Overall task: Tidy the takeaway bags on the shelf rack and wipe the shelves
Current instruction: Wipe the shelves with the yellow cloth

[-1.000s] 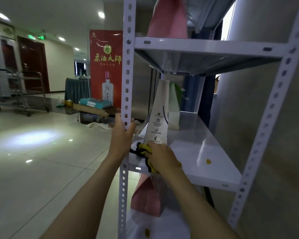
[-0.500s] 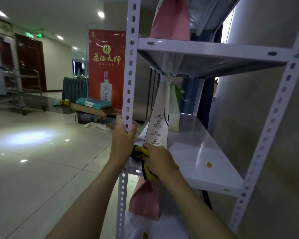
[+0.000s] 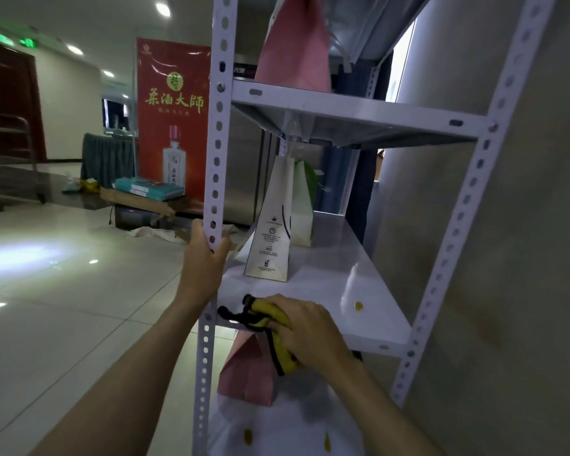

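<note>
My left hand (image 3: 202,258) grips the front left post (image 3: 215,166) of the white metal shelf rack. My right hand (image 3: 305,327) holds a yellow and black cloth (image 3: 260,315) against the front edge of the middle shelf (image 3: 352,297). On that shelf a white paper takeaway bag (image 3: 272,238) stands upright, with a white and green bag (image 3: 305,205) behind it. A pink bag (image 3: 295,51) stands on the upper shelf (image 3: 349,110). Another pink bag (image 3: 247,373) stands on the lower shelf (image 3: 297,429), partly hidden by my right hand.
A small yellow scrap (image 3: 358,305) lies on the middle shelf, and similar scraps (image 3: 247,436) lie on the lower one. A grey wall (image 3: 524,258) closes off the right. Left of the rack are glossy floor tiles, a red banner (image 3: 173,120), boxes and books (image 3: 148,189).
My right hand has drawn the cloth back from the base of the white bag to the shelf's front edge. My left hand keeps its grip on the post.
</note>
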A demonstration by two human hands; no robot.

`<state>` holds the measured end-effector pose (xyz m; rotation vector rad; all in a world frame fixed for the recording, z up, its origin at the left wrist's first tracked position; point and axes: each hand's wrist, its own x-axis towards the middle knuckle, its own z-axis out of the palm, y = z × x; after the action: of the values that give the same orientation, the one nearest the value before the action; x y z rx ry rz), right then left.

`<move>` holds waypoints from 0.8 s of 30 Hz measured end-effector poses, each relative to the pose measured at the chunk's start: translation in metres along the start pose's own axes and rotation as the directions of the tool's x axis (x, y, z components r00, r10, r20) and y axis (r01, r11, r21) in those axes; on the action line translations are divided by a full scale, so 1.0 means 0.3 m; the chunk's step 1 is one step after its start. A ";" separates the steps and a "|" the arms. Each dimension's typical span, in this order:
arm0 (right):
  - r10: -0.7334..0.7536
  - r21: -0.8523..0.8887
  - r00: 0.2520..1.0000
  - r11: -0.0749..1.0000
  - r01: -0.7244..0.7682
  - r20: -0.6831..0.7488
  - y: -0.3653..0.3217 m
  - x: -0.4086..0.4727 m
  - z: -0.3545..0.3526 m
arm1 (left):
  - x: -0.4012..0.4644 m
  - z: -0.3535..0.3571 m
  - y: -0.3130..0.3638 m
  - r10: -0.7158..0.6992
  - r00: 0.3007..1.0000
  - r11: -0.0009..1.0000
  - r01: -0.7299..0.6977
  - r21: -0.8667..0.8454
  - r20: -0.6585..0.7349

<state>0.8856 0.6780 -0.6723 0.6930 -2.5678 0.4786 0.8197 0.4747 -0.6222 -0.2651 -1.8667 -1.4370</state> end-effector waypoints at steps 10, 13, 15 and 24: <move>0.536 -0.013 0.818 0.835 -0.550 -0.209 0.403 0.052 -0.154 | 0.000 0.010 -0.003 -0.022 1.000 1.000 0.022 -0.002 0.004; 0.615 -0.112 0.763 0.759 -0.641 -0.198 0.467 0.030 -0.106 | 0.001 0.014 -0.015 -0.016 1.000 1.000 0.016 -0.006 -0.005; 0.608 -0.186 0.764 0.743 -0.643 -0.216 0.477 0.033 -0.092 | 0.003 0.020 -0.022 -0.014 1.000 1.000 0.014 0.004 -0.022; 0.378 -0.168 0.919 0.904 -0.392 -0.113 0.249 0.020 -0.059 | -0.003 0.019 -0.011 -0.025 0.999 1.000 0.024 -0.010 -0.039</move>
<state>0.8463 0.7441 -0.6704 0.0926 -2.6345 0.3668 0.8160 0.4789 -0.6257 -0.2178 -1.8384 -1.4576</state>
